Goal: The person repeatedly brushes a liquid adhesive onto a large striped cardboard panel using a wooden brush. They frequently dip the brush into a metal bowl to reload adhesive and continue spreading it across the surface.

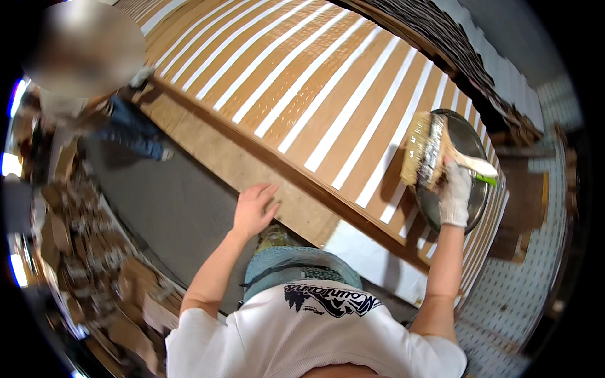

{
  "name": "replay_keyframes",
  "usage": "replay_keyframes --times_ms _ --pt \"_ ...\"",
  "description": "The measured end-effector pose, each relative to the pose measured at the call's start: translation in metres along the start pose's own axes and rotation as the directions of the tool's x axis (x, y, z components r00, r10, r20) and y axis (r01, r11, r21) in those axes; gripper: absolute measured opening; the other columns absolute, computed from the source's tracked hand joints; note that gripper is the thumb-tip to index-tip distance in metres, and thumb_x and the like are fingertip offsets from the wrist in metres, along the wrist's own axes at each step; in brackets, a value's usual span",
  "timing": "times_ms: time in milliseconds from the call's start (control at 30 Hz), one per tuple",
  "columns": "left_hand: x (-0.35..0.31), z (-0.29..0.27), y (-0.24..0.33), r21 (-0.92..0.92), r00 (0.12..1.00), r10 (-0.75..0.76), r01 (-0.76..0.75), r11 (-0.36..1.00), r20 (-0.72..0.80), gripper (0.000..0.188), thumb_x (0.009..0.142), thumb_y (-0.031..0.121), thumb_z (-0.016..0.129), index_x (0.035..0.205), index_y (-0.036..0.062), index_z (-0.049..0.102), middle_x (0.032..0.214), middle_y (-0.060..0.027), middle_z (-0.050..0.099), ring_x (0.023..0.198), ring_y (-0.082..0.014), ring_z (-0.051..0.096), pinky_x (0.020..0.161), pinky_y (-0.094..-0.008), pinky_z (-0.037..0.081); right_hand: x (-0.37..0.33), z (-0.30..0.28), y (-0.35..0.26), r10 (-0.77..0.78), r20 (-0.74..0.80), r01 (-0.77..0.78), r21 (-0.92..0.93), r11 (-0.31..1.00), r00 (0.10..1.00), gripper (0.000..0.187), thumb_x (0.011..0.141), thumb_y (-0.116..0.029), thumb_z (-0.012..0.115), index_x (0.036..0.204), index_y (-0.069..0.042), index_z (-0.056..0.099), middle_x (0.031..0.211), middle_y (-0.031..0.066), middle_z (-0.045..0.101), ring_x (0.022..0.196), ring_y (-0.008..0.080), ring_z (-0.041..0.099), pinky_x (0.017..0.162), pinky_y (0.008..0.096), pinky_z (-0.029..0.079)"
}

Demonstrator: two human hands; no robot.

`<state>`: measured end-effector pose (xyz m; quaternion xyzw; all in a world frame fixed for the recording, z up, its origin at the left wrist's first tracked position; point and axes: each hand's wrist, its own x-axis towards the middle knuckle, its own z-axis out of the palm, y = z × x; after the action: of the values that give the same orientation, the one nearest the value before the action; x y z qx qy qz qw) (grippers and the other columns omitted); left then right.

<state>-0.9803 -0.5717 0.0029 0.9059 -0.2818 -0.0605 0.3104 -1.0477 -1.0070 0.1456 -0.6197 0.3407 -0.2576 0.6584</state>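
Note:
My right hand [455,192], in a white glove, grips a wide paint brush [425,151] with pale bristles, a metal band and a white and green handle. The brush is held over the left rim of a dark metal bowl [471,148]. My left hand [253,208] is bare, its fingers spread, resting flat on the near edge of a long work surface. On that surface lie rows of brown cardboard strips [296,82] with white stripes between them.
Another person [126,123] in jeans stands at the far left beside the table. A grey floor [170,208] lies to the left, with piles of cardboard scraps [94,264] along it. Dark stacked sheets [454,38] run along the table's far side.

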Motion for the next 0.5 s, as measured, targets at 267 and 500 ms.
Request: replay_keyframes --times_ms 267,500 --pt "0.140 -0.052 -0.055 0.151 0.869 0.444 -0.479 0.865 0.218 0.053 0.079 0.029 0.066 0.131 0.0243 0.058 0.122 -0.0053 0.057 0.120 -0.0281 0.049 0.109 -0.0609 0.025 0.052 0.165 0.034 -0.255 0.357 0.439 -0.713 0.547 0.898 0.040 0.090 -0.038 0.057 0.098 0.000 0.068 0.099 0.0242 0.065 0.093 0.0396 0.061 0.083 0.0455 0.046" --pt "0.164 -0.040 -0.095 0.172 0.791 0.495 -0.577 0.798 0.360 0.058 0.077 0.026 0.066 0.134 0.0230 0.056 0.123 -0.0043 0.054 0.119 -0.0269 0.049 0.110 -0.0616 0.026 0.094 0.237 0.071 -0.227 0.307 0.376 -0.836 0.399 0.924 0.036 0.083 -0.031 0.064 0.102 -0.001 0.066 0.100 0.0214 0.064 0.097 0.0384 0.060 0.087 0.0452 0.048"
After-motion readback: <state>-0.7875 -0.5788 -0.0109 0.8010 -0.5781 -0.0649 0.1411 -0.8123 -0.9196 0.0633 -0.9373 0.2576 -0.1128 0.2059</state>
